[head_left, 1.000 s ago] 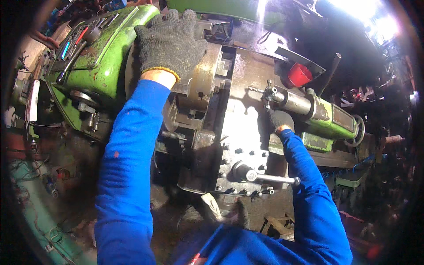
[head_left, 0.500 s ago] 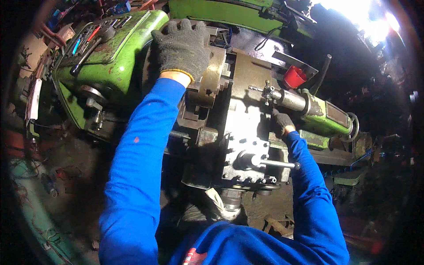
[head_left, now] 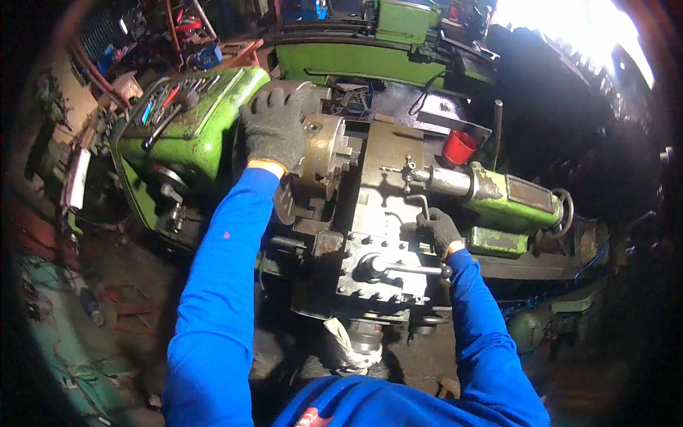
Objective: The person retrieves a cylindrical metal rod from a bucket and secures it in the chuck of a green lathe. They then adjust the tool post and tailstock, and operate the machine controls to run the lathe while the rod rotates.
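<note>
My left hand (head_left: 274, 127), in a dark grey knitted glove, lies over the top of a lathe chuck (head_left: 324, 153). Its fingers curl over the chuck's far side, and their tips are hidden. In my right hand (head_left: 441, 231), gloved the same way, is an L-shaped hex key (head_left: 420, 201), its bent end sticking up past the closed fingers. That hand is just right of the cross slide, near the square tool post (head_left: 380, 267) with its ball-ended lever. A drill bit in a drill chuck (head_left: 410, 173) points left from the tailstock (head_left: 509, 203).
Wrenches and other hand tools lie on the green headstock (head_left: 206, 132) at left. A red cup (head_left: 459, 146) stands behind the tailstock. Farther back is another green machine (head_left: 356, 62). A whitish rag (head_left: 348, 349) is wrapped around the near handle shaft.
My right hand has come nearer from beneath the drill chuck, and the hex key now shows in it. My left hand stays on the chuck. The whole view has shifted.
</note>
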Motion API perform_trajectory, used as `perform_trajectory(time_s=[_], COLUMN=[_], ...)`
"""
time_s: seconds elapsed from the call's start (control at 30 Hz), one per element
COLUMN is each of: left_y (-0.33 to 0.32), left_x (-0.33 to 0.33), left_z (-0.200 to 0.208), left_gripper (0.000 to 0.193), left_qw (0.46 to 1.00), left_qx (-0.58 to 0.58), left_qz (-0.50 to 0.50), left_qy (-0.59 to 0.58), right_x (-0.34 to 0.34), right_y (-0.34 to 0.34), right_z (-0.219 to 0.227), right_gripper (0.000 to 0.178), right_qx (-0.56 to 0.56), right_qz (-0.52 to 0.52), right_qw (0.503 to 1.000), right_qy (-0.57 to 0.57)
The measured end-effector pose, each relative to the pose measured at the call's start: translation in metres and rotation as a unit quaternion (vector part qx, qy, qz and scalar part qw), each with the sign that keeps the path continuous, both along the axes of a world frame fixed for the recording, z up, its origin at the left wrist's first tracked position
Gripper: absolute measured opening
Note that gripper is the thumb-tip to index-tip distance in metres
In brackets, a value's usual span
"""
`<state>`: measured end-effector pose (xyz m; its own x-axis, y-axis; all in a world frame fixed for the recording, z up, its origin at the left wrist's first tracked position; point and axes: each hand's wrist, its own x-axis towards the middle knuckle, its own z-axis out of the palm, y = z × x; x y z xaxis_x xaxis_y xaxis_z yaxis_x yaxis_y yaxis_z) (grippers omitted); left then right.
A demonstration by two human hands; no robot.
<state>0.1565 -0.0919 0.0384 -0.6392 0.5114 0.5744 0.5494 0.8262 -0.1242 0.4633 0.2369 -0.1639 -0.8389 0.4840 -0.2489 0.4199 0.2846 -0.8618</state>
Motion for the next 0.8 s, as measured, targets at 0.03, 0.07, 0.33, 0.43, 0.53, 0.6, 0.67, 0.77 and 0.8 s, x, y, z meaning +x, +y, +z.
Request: perform_trajectory(time_s=[0.03,0.07,0.33,0.43,0.53,0.6,0.67,0.77,0.8], left_y=[-0.009,-0.016,0.003,-0.022,-0.005,-0.009,-0.003,-0.007,-0.009], left_x=[-0.004,-0.005,-0.007,0.003,0.002,-0.005,0.001,0.002,0.002], left_z=[-0.004,-0.003,-0.008,-0.003,0.004,-0.003,-0.003,-0.004,-0.004], left_gripper=[0.065,0.063,0.05,0.049,0.045,0.041,0.038,0.037,0.037], left_qw=[1.0,0.999,0.999,0.999,0.999,0.999,1.0,1.0,1.0], left_qx=[-0.012,-0.021,-0.025,-0.042,-0.036,-0.022,-0.017,-0.024,-0.021], left_qz=[0.012,0.021,-0.003,0.026,0.002,-0.032,-0.02,-0.009,-0.007], left_qy=[0.014,0.029,0.023,-0.005,-0.034,0.003,-0.001,-0.017,-0.017], right_x=[-0.009,-0.016,-0.053,-0.079,-0.09,-0.103,-0.107,-0.105,-0.106], right_y=[-0.022,-0.043,0.004,-0.042,-0.024,-0.031,-0.032,-0.04,-0.043], right_z=[0.017,0.038,-0.091,-0.04,-0.084,-0.091,-0.086,-0.076,-0.071], right_gripper=[0.027,0.028,0.016,0.028,0.028,0.027,0.026,0.025,0.025], right_qx=[-0.105,-0.204,0.005,-0.646,-0.777,-0.46,-0.014,0.083,0.099], right_qz=[-0.018,-0.043,0.089,-0.206,-0.123,-0.028,0.03,0.028,0.029], right_qw=[0.994,0.977,0.981,0.727,0.595,0.871,0.992,0.992,0.991], right_qy=[0.02,0.038,0.17,0.109,0.161,0.171,0.123,0.087,0.086])
